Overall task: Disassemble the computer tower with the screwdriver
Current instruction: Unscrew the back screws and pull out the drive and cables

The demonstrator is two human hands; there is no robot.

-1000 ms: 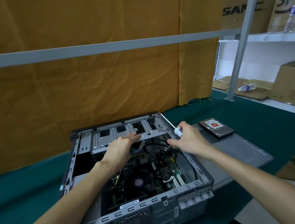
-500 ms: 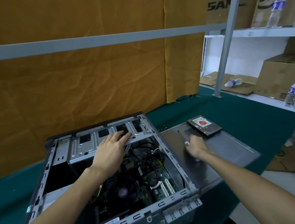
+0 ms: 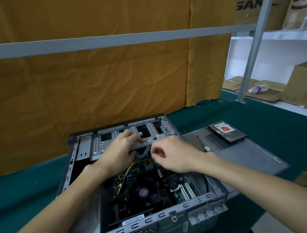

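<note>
The computer tower [image 3: 136, 188] lies on its side on the green worktop [image 3: 22, 198], its open side facing up so the circuit board, a black fan [image 3: 143, 192] and bundled wires show inside. At its far end sits a silver drive cage [image 3: 132, 136]. The left hand [image 3: 119, 152] rests on the front edge of this cage, fingers stretched flat over the metal and holding nothing. The right hand [image 3: 173, 156] hovers over the inside of the tower just beside the left, its fingers curled loosely inward; it looks slightly blurred, and I cannot tell whether anything small is pinched in it. The screwdriver [image 3: 202, 143] lies just to the right, on the grey side panel [image 3: 245, 154] that rests flat beside the tower, with its pale handle end near the right wrist. A hard drive [image 3: 226, 131] with a red label sits on the far corner of that panel. Behind the worktop hangs an orange cloth [image 3: 90, 84] crossed by a grey rail [image 3: 105, 41]. To the right stand white shelves [image 3: 273, 50] with cardboard boxes [image 3: 306, 86] and a plastic bottle [image 3: 258, 89] lying on its side.
</note>
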